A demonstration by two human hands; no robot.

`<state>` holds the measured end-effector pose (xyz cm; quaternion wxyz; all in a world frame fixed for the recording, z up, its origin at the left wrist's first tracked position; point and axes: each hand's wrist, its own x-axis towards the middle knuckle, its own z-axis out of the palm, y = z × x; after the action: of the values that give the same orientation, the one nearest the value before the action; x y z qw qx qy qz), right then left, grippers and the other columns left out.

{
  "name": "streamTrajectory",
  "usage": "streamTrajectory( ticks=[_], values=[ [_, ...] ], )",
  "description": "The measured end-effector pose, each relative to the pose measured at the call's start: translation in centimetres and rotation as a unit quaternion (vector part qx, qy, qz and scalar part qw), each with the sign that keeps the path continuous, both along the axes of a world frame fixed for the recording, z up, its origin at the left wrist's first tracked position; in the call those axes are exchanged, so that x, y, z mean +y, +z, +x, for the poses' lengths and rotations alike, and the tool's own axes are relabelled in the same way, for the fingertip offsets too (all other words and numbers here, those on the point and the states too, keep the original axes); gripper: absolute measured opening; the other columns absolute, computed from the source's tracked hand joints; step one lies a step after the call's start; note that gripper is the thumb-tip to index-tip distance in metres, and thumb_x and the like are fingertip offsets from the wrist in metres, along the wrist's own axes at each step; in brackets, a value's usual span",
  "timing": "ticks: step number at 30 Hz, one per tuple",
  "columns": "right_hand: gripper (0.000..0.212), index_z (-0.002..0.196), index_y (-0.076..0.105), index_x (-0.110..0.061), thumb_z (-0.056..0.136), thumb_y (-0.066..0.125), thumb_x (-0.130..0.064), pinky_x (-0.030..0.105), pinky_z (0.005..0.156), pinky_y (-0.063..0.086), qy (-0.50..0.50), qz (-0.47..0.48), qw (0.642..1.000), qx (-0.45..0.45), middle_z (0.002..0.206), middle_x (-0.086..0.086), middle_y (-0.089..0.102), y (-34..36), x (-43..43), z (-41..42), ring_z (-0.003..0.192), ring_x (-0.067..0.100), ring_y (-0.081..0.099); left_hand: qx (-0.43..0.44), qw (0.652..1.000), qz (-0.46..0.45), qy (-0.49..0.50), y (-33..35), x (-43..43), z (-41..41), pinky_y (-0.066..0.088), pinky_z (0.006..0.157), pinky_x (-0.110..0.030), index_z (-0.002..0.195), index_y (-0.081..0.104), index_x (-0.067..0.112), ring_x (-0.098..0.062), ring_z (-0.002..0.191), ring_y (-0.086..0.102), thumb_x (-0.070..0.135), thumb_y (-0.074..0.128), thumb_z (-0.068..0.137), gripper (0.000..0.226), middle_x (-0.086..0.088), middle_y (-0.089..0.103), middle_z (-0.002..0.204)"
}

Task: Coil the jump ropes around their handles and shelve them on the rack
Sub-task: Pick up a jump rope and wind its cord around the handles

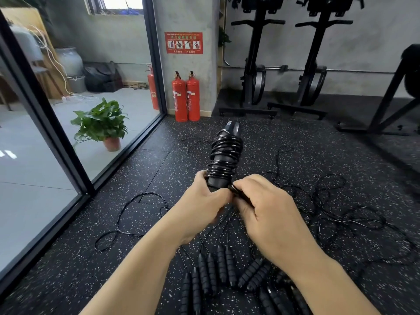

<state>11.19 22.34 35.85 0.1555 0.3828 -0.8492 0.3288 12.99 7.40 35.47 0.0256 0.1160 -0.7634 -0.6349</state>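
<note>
Gym floor (136,178) beneath: your left hand (200,201) grips the near end of the wrapped handles (223,160), axis pointing away; right fingers (246,186) pinch the cord tail (236,190).

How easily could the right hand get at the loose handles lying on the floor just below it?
Probably yes: nothing lies between the right hand and the loose handles. But it pinches the cord of the coiled jump rope the left hand grips, so it must let go first.

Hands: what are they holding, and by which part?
Left hand grips the coiled jump rope by its handles' lower end; right hand pinches the cord there.
</note>
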Motion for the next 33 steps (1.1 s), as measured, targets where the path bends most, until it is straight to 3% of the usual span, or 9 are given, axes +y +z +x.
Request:
streamTrajectory(
  ticks=[2, 6, 10, 14, 18, 22, 24, 28, 33],
  values=[
    [0.009, 0.099, 0.06, -0.016, 0.094, 0.053, -0.013, 0.045, 0.065, 0.051, 0.001, 0.017, 1.0, 0.011, 0.093, -0.006, 0.058, 0.2, 0.4, -0.2, 0.074, 0.023, 0.06, -0.006, 0.999, 0.03, -0.022, 0.2, 0.1, 0.2, 0.033, 0.043, -0.02, 0.106, 0.043, 0.023, -0.012, 0.06, 0.045, 0.017, 0.061, 0.088, 0.026, -0.005, 0.054, 0.083],
    [0.014, 0.097, 0.059, -0.016, 0.092, 0.046, -0.018, 0.045, 0.062, 0.05, -0.012, 0.037, 0.999, 0.024, 0.084, -0.003, 0.061, 0.1, 0.7, -0.6, 0.07, 0.027, 0.06, -0.011, 0.995, 0.098, -0.036, 0.1, 0.5, 0.2, 0.032, 0.044, -0.021, 0.1, 0.044, 0.023, -0.013, 0.063, 0.046, 0.026, 0.059, 0.073, 0.031, -0.002, 0.054, 0.08],
    [0.014, 0.095, 0.06, -0.016, 0.091, 0.047, -0.016, 0.045, 0.06, 0.05, -0.011, 0.032, 0.999, 0.018, 0.081, -0.003, 0.061, 0.0, 0.6, -0.6, 0.068, 0.025, 0.059, 0.002, 0.994, 0.11, -0.014, 0.0, 1.0, 0.1, 0.031, 0.042, -0.019, 0.103, 0.046, 0.018, -0.014, 0.061, 0.046, 0.015, 0.053, 0.091, 0.014, -0.004, 0.054, 0.081],
    [0.013, 0.089, 0.059, -0.014, 0.089, 0.046, -0.015, 0.045, 0.056, 0.048, -0.026, 0.029, 0.999, 0.032, 0.074, -0.002, 0.057, 0.0, 0.6, -0.5, 0.062, 0.026, 0.055, 0.026, 0.987, 0.16, 0.002, 0.0, 1.3, 0.1, 0.027, 0.041, -0.019, 0.102, 0.046, 0.015, -0.013, 0.056, 0.047, 0.017, 0.06, 0.081, 0.025, -0.008, 0.054, 0.086],
    [0.013, 0.098, 0.061, -0.015, 0.091, 0.05, -0.011, 0.045, 0.053, 0.048, -0.039, 0.029, 0.998, 0.043, 0.075, -0.003, 0.057, 0.0, 0.5, -0.1, 0.061, 0.026, 0.056, 0.024, 0.971, 0.238, 0.025, 0.2, 1.6, -0.1, 0.02, 0.041, -0.021, 0.099, 0.046, 0.012, -0.013, 0.052, 0.044, 0.009, 0.053, 0.089, 0.013, -0.007, 0.054, 0.08],
    [0.014, 0.095, 0.061, -0.014, 0.088, 0.055, -0.003, 0.044, 0.054, 0.047, -0.054, 0.034, 0.997, 0.031, 0.072, -0.003, 0.055, -0.3, 0.8, -0.7, 0.06, 0.025, 0.054, 0.019, 0.945, 0.327, 0.011, 0.8, 1.5, -0.1, 0.019, 0.036, -0.016, 0.103, 0.045, 0.01, -0.01, 0.047, 0.042, 0.015, 0.059, 0.074, 0.032, -0.005, 0.054, 0.072],
    [0.012, 0.09, 0.06, -0.013, 0.088, 0.055, -0.002, 0.043, 0.052, 0.047, -0.06, 0.028, 0.997, 0.028, 0.069, -0.003, 0.053, -0.3, 1.0, -0.9, 0.058, 0.024, 0.052, 0.019, 0.944, 0.329, 0.012, 0.9, 1.4, 0.0, 0.019, 0.036, -0.016, 0.105, 0.044, 0.011, -0.01, 0.048, 0.042, 0.015, 0.059, 0.073, 0.035, -0.005, 0.054, 0.071],
    [0.013, 0.092, 0.063, -0.011, 0.085, 0.056, -0.002, 0.043, 0.049, 0.047, -0.05, 0.027, 0.997, 0.045, 0.069, -0.003, 0.053, 0.2, 0.9, -0.7, 0.055, 0.024, 0.053, 0.021, 0.958, 0.285, 0.034, 0.5, 1.4, 0.0, 0.017, 0.039, -0.018, 0.108, 0.044, 0.012, -0.01, 0.046, 0.043, 0.011, 0.051, 0.09, 0.019, -0.005, 0.054, 0.072],
    [0.02, 0.093, 0.065, -0.016, 0.08, 0.058, -0.003, 0.041, 0.051, 0.049, -0.03, 0.078, 0.995, 0.051, 0.074, -0.004, 0.053, 0.4, 0.3, 0.0, 0.059, 0.023, 0.056, 0.023, 0.972, 0.23, 0.052, 0.1, 1.4, 0.1, 0.021, 0.037, -0.019, 0.097, 0.041, 0.013, -0.014, 0.051, 0.046, 0.009, 0.053, 0.09, 0.015, -0.011, 0.047, 0.082]
  ],
)
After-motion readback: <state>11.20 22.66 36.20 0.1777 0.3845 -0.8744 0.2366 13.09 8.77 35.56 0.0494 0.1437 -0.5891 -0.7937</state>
